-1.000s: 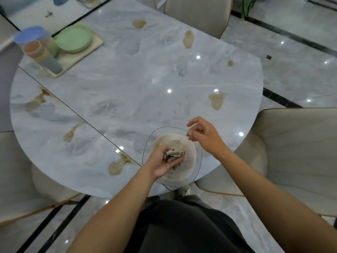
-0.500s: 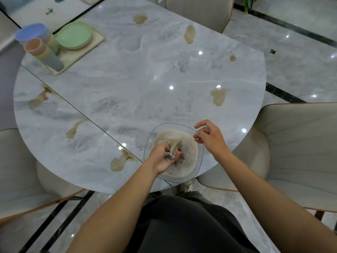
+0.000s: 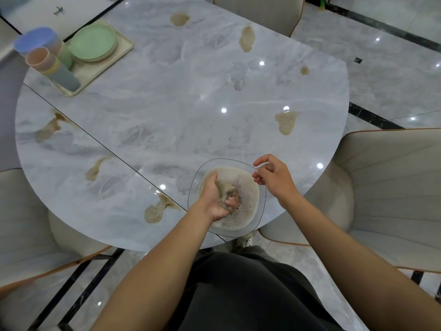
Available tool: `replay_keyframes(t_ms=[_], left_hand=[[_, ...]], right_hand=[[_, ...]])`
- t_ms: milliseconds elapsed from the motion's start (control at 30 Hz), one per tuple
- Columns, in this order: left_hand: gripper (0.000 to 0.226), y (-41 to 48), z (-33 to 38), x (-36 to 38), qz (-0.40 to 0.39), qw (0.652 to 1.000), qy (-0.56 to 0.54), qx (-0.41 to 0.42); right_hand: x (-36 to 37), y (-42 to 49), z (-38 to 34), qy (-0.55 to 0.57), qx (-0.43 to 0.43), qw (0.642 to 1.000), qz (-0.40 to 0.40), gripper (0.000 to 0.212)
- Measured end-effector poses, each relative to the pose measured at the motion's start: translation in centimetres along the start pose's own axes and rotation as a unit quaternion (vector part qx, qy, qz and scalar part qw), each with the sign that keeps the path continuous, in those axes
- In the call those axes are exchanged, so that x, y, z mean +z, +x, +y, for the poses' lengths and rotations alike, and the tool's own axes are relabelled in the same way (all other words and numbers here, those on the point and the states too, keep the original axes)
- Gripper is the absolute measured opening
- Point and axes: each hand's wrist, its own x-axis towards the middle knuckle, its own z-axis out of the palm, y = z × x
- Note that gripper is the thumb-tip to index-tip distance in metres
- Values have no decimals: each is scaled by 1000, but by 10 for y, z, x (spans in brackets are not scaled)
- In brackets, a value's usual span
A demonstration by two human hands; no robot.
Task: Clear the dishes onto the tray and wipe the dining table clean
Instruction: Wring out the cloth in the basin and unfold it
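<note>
At the table's (image 3: 191,91) near edge sits a clear bowl (image 3: 226,163) of murky water. The left hand (image 3: 216,199) is down in it, fingers curled tight round a sodden cloth (image 3: 228,189). The right hand (image 3: 274,177) has loosely curled fingers at the bowl's right rim; whether they pinch it cannot be told.

The bowl lies so close to the edge that a hard squeeze or downward press could likely tip it, or slosh dirty water onto the table or the person's lap. A cloth lifted out dripping would probably smear the stains rather than lift them.

Brown stains dot the table: one (image 3: 155,211) just left of the bowl, another (image 3: 285,121) further right, more beyond. Far left, the tray (image 3: 124,45) holds green plates (image 3: 94,43) and stacked cups (image 3: 47,60). A chair (image 3: 393,182) stands to the right. Nothing blocks the reach to the stains.
</note>
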Motion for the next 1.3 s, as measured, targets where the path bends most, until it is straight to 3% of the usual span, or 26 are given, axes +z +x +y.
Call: replay_keyframes(t_ms=[367,733,900,1100,1300], left_hand=[[64,5,-4,7,40,999,20,11],[49,8,-10,19,108,981,100,123],[54,3,-7,11,69,986,81,125],[14,-12,-2,2,-26,989,62,135],[17,-16,-6,4,-60,982,48,175]], right_hand=[[-4,5,3,1,4,1000,3,18],[-7,6,8,-1,6,1000,3,17],[-9,4,11,5,6,1000,1,17],[-10,3,11,8,10,1000,3,17],[-10,3,11,7,6,1000,1,16]])
